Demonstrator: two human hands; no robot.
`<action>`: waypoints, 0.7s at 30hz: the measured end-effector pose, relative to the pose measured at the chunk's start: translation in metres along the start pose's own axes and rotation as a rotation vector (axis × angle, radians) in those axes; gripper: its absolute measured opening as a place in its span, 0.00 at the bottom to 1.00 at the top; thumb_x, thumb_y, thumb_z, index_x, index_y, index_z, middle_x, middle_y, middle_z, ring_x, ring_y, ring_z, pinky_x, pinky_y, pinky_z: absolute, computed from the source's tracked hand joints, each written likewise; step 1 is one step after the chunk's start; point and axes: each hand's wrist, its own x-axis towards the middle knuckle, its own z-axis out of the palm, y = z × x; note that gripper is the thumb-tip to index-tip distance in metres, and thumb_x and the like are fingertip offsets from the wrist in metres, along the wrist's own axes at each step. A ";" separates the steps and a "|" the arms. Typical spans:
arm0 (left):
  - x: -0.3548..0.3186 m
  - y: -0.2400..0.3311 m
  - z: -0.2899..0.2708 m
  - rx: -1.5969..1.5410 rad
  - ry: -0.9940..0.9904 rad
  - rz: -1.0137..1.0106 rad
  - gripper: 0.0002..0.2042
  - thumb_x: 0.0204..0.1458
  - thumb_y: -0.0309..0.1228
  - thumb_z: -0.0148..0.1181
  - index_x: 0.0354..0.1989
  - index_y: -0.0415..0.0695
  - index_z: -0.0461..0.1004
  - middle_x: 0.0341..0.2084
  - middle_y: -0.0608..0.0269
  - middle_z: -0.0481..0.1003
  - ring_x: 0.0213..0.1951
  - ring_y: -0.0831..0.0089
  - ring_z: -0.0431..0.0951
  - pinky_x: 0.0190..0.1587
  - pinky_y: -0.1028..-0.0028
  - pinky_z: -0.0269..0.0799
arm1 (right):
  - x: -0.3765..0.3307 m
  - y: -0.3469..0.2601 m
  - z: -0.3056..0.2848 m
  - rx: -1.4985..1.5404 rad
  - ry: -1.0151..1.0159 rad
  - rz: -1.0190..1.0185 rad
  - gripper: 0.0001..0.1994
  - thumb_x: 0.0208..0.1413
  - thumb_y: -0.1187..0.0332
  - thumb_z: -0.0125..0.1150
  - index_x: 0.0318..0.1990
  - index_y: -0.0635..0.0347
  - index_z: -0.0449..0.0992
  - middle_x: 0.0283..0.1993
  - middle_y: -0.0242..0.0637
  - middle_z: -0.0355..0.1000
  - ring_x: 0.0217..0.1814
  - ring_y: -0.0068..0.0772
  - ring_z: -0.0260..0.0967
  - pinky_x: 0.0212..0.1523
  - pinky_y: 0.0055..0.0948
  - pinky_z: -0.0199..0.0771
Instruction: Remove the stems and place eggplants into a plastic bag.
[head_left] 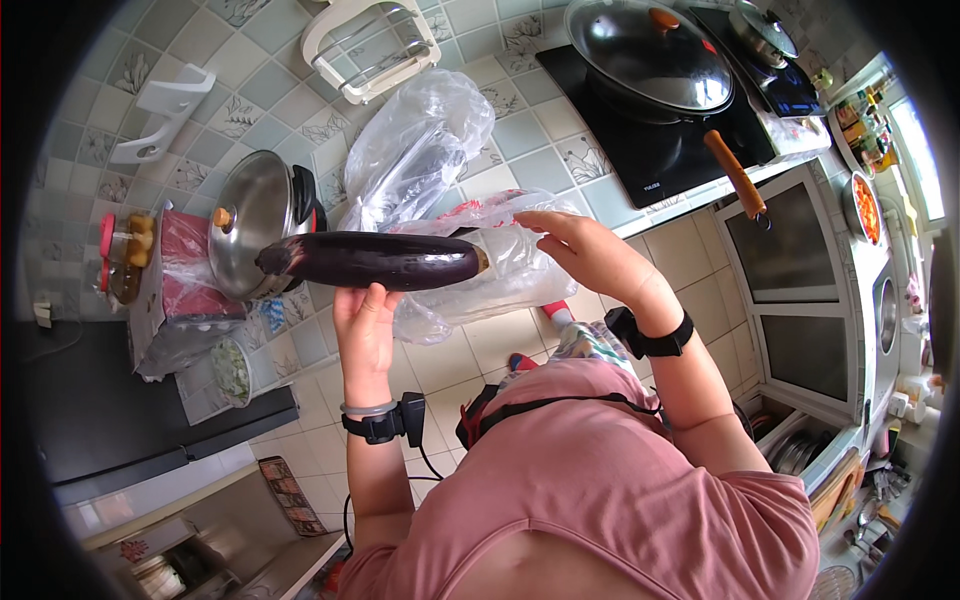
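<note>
The left hand has its grip closed around a long dark eggplant, holding it level above the tiled desk, stem end pointing toward a steel pot with a lid. The right hand is at the eggplant's blunt end, fingers curled loosely over a clear plastic bag that hangs there; I cannot tell whether it pinches the bag or only rests on it. A second crumpled bag lies on the desk just behind. Farther right, a black wok with a glass lid sits on a dark cooktop, its wooden handle pointing toward the desk's edge. Both wrists wear black bands. A red box stands beside the pot.
</note>
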 end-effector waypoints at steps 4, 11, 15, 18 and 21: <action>-0.004 0.002 -0.007 -0.139 0.033 -0.009 0.20 0.59 0.35 0.56 0.58 0.44 0.65 0.54 0.60 0.71 0.55 0.66 0.72 0.57 0.64 0.71 | -0.001 -0.001 0.009 0.231 -0.014 0.089 0.20 0.60 0.76 0.51 0.60 0.60 0.67 0.54 0.45 0.73 0.55 0.39 0.71 0.55 0.32 0.70; -0.003 0.006 -0.009 -0.287 0.117 -0.036 0.20 0.60 0.36 0.55 0.58 0.43 0.65 0.53 0.59 0.71 0.55 0.65 0.72 0.57 0.63 0.72 | 0.002 -0.003 0.011 0.249 -0.053 0.105 0.24 0.60 0.75 0.52 0.65 0.58 0.61 0.55 0.46 0.72 0.56 0.40 0.71 0.56 0.33 0.70; 0.002 0.009 0.000 -0.170 0.101 0.052 0.20 0.60 0.32 0.56 0.60 0.43 0.63 0.54 0.59 0.70 0.55 0.66 0.72 0.58 0.63 0.71 | 0.020 0.000 0.008 0.126 -0.009 0.069 0.30 0.59 0.76 0.52 0.69 0.53 0.52 0.57 0.50 0.70 0.59 0.47 0.68 0.58 0.36 0.67; 0.008 0.015 0.006 0.126 0.208 0.236 0.22 0.57 0.24 0.58 0.60 0.43 0.62 0.56 0.59 0.68 0.57 0.66 0.69 0.59 0.60 0.67 | 0.031 -0.005 0.007 -0.107 0.134 -0.099 0.32 0.56 0.76 0.54 0.69 0.55 0.52 0.59 0.52 0.65 0.60 0.54 0.63 0.60 0.39 0.63; 0.015 0.014 -0.001 0.291 0.231 0.318 0.24 0.55 0.22 0.59 0.61 0.43 0.61 0.56 0.58 0.67 0.56 0.67 0.69 0.58 0.61 0.68 | 0.036 -0.003 0.010 -0.179 0.199 -0.181 0.26 0.56 0.76 0.54 0.63 0.59 0.61 0.54 0.51 0.69 0.56 0.54 0.66 0.57 0.39 0.66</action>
